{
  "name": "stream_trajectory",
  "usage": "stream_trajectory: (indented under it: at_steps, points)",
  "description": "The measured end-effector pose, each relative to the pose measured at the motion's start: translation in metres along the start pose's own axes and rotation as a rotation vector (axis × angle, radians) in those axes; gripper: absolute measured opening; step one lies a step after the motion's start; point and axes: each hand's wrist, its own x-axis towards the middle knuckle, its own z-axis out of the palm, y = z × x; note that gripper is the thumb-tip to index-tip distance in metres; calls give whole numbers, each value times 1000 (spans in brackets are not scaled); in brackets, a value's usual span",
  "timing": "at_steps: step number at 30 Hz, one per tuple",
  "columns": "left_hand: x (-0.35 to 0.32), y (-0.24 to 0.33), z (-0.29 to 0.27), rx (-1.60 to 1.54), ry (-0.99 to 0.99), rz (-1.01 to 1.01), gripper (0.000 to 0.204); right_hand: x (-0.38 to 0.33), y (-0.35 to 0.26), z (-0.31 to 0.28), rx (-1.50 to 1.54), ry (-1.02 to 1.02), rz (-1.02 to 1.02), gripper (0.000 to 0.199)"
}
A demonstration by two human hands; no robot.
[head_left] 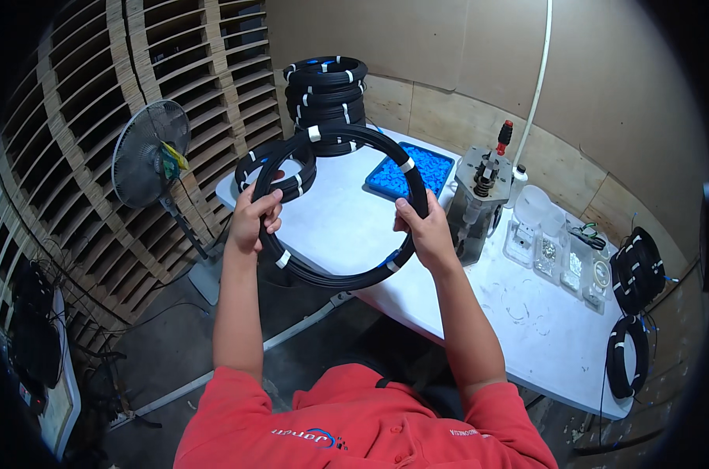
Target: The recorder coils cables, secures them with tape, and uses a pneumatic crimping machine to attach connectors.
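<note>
Between my two hands I hold up a large coil of black cable [346, 280], bound with white tape at several spots and with a bit of blue near its lower right. My left hand [257, 216] is closed around the coil's left side. On the opposite side my right hand [423, 228] grips it, thumb toward the inside of the ring. The coil hangs over the near left edge of the white table [323, 234]. Just behind it, a smaller-looking taped black coil [298, 187] lies on the table, partly covered by the held one.
A tall stack of coils [325, 98] stands at the back left. Behind the ring sits a blue tray [417, 168] of small blue pieces. Right of it are a bench press [479, 187] and clear parts boxes [548, 254]. More coils [638, 270] rest far right; a fan [150, 152] stands left.
</note>
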Motion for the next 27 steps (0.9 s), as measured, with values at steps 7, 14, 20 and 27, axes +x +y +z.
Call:
stream_trajectory:
  at_steps: [7, 14, 20, 27]
  points:
    - [7, 0, 4, 9, -4, -37, 31, 1, -18, -13, 133, -106, 219, 25]
    - [22, 2, -4, 43, -70, 151, 62, 2, 13, -21, 513, -226, 163, 26]
    - [-16, -68, 12, -182, 68, 328, 70, -3, 27, 2, 922, -135, -21, 28]
    - [-27, -34, 38, -302, 264, 274, 21, -11, 23, 6, 622, -173, 67, 26]
